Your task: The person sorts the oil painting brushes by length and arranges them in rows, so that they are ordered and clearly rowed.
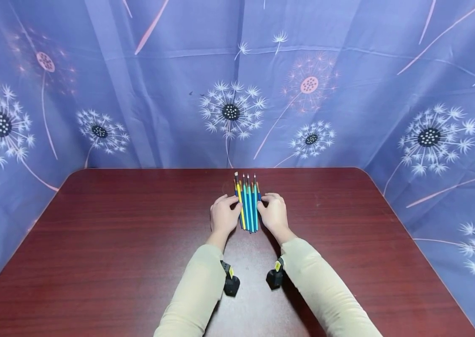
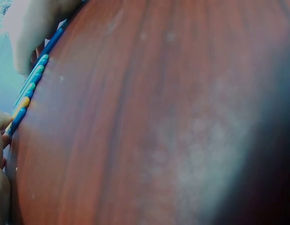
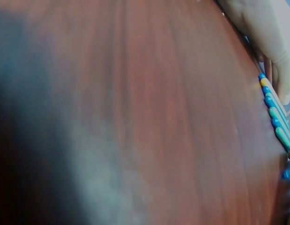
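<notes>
A row of paintbrushes (image 1: 251,206) lies side by side on the table, bristles toward the far edge. Several handles are turquoise or blue, and one is yellow. At the row's left side my left hand (image 1: 223,214) pinches the outermost brushes, its thumb by the yellow paintbrush (image 1: 240,206). My right hand (image 1: 274,213) grips the right side, with the thumb against the turquoise handles and the fingers around a blue brush. The handle ends (image 2: 31,86) show in a line in the left wrist view, and the right wrist view catches the same ends (image 3: 272,110).
The dark red wooden table (image 1: 115,243) has rounded far corners. Behind and beside it hangs a blue-purple curtain (image 1: 170,93) with dandelion prints. Black wrist cameras (image 1: 231,284) sit under both light sleeves (image 1: 197,290).
</notes>
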A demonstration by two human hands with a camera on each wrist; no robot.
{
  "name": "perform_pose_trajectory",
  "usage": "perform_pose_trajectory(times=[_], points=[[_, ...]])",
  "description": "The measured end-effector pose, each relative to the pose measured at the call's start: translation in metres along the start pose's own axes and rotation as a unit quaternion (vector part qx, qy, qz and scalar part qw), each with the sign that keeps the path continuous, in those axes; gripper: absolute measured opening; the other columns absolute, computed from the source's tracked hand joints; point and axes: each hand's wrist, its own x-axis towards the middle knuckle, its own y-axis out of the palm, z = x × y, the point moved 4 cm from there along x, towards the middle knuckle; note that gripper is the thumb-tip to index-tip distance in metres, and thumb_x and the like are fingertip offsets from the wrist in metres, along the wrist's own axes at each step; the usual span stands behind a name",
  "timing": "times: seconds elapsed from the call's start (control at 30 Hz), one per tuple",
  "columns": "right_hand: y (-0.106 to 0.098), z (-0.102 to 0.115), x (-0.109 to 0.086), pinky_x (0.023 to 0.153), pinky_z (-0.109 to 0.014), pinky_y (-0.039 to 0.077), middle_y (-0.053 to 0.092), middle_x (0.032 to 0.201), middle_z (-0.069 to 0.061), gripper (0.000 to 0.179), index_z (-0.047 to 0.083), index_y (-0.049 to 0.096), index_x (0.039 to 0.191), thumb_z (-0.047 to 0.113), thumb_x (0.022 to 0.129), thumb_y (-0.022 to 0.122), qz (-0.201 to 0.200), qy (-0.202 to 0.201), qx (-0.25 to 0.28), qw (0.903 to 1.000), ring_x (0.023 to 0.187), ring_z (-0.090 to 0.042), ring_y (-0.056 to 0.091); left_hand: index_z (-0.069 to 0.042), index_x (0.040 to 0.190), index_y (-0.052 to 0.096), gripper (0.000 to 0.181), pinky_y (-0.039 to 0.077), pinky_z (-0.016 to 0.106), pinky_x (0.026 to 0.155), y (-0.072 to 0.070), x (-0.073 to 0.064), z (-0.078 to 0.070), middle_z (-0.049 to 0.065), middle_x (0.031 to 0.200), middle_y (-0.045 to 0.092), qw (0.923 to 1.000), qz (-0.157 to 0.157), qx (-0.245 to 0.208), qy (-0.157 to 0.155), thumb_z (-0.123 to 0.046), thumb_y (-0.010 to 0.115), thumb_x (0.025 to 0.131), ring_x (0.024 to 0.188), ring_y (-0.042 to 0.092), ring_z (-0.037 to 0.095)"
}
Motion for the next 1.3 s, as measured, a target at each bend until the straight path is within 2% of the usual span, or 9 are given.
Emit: perform_pose_trajectory(times=[0.33, 0.53, 0.77, 1.3], points=[[0.001, -0.002, -0.002, 0.101, -0.038, 0.045, 0.069, 0.108, -0.011, 0.023, -0.005, 0.073, 0.096, 0.013, 0.084, 0.062, -0.064, -0.005, 0.001, 0.9980, 0.117, -0.027, 0.057, -0.007, 0.109, 0.072, 0.027, 0.039, 0.047, 0.101, 0.000, -0.001, 0.000, 0.005, 0.115, 0.069, 1.0000, 0.002, 0.001, -0.001, -0.020, 0.066, 0.086, 0.124, 0.054, 0.026], [0.001, -0.005, -0.002, 0.098, -0.039, 0.047, 0.069, 0.108, -0.010, 0.024, -0.002, 0.074, 0.094, 0.015, 0.085, 0.060, -0.070, 0.015, 0.010, 0.9974, 0.114, -0.026, 0.059, -0.008, 0.110, 0.072, 0.028, 0.040, 0.043, 0.101, 0.002, -0.002, 0.003, 0.004, 0.114, 0.070, 0.9997, -0.016, 0.010, 0.016, -0.023, 0.063, 0.088, 0.124, 0.054, 0.022], [-0.001, -0.006, 0.000, 0.094, -0.038, 0.049, 0.069, 0.109, -0.008, 0.023, 0.001, 0.074, 0.093, 0.016, 0.085, 0.059, -0.068, 0.037, 0.021, 0.9968, 0.108, -0.025, 0.062, -0.008, 0.110, 0.072, 0.027, 0.039, 0.047, 0.103, 0.001, 0.001, 0.002, 0.004, 0.116, 0.069, 0.9999, 0.008, 0.008, -0.005, -0.021, 0.065, 0.087, 0.125, 0.052, 0.025], [-0.015, -0.005, 0.004, 0.086, -0.040, 0.051, 0.070, 0.099, -0.014, 0.022, 0.003, 0.075, 0.091, 0.015, 0.079, 0.060, -0.084, 0.084, 0.059, 0.9911, 0.097, -0.030, 0.064, -0.010, 0.110, 0.072, 0.026, 0.037, 0.046, 0.105, 0.001, -0.001, 0.001, 0.003, 0.118, 0.068, 0.9997, 0.020, 0.011, -0.013, -0.023, 0.064, 0.088, 0.127, 0.051, 0.023]])
